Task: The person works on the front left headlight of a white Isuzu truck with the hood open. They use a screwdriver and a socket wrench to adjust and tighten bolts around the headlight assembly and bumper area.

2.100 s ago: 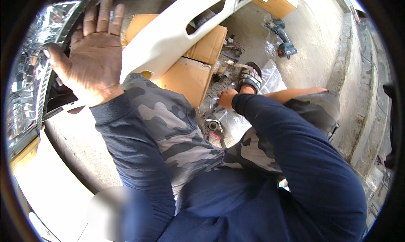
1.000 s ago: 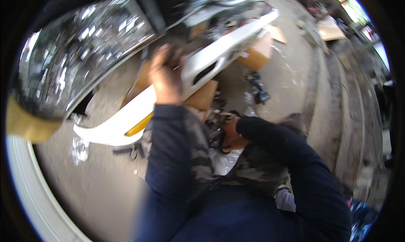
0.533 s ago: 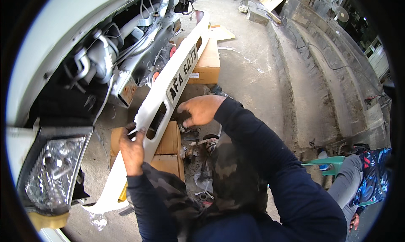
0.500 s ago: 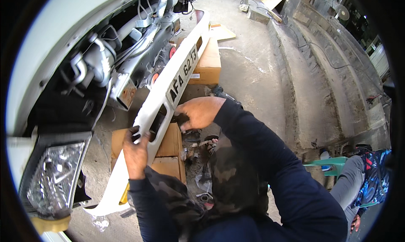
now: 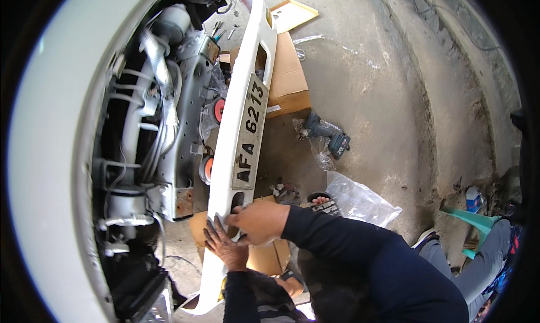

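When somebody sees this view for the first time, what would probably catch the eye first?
Probably the long white bumper near the centre, with the left hand and right hand at its lower part. Left of it, a white vehicle shows bare pipes; to its right, a power tool lies on the floor.

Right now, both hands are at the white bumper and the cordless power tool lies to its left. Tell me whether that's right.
Not quite: in the head view, the cordless power tool lies to the right of the white bumper, not its left. The left hand and right hand are both at the bumper.
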Demonstrator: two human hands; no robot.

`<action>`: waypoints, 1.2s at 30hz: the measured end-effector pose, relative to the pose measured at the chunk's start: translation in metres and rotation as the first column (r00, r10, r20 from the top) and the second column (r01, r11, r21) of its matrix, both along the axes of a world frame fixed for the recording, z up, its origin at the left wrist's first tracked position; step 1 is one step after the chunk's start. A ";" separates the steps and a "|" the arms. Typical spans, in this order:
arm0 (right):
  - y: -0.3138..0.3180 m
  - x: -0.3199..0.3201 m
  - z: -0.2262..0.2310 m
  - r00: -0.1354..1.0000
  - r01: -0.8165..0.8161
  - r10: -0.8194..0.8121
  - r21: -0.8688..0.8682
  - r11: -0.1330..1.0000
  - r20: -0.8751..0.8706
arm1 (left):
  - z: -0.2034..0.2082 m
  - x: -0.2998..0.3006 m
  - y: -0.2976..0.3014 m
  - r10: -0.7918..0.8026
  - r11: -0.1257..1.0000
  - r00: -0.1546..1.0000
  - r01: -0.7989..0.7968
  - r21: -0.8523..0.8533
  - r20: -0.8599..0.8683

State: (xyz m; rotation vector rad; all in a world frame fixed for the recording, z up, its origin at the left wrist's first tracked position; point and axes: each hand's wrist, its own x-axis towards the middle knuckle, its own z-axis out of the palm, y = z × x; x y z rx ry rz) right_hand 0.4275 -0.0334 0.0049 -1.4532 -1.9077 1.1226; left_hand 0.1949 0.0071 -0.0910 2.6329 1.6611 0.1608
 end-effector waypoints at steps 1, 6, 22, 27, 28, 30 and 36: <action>-0.003 0.007 -0.005 0.998 0.032 -0.031 -0.030 0.999 0.051 | 0.004 0.005 -0.004 -0.012 1.000 1.000 0.012 0.019 -0.011; -0.052 0.043 -0.046 0.977 0.210 -0.209 -0.317 0.925 0.037 | 0.032 0.014 0.000 0.000 0.968 0.995 -0.024 -0.248 -0.097; -0.179 0.145 -0.031 0.735 0.662 -0.628 -0.469 0.584 0.255 | 0.186 0.214 0.034 -0.183 0.337 0.981 0.009 -0.942 -0.056; -0.289 0.208 -0.014 0.671 0.714 -0.550 -0.632 0.300 0.497 | 0.214 0.289 0.029 -0.083 0.273 0.992 0.113 -0.955 0.093; -0.310 0.216 -0.008 0.702 0.688 -0.470 -0.680 0.253 0.536 | 0.220 0.296 0.031 -0.086 0.265 0.992 0.113 -0.958 0.093; -0.342 0.225 0.003 0.726 0.666 -0.401 -0.715 0.211 0.558 | 0.230 0.303 0.041 -0.116 0.313 0.993 0.041 -0.949 0.005; -0.371 0.207 0.029 0.645 0.651 -0.597 -0.752 0.102 0.478 | 0.234 0.287 0.104 -0.143 0.548 0.987 0.014 -0.836 -0.077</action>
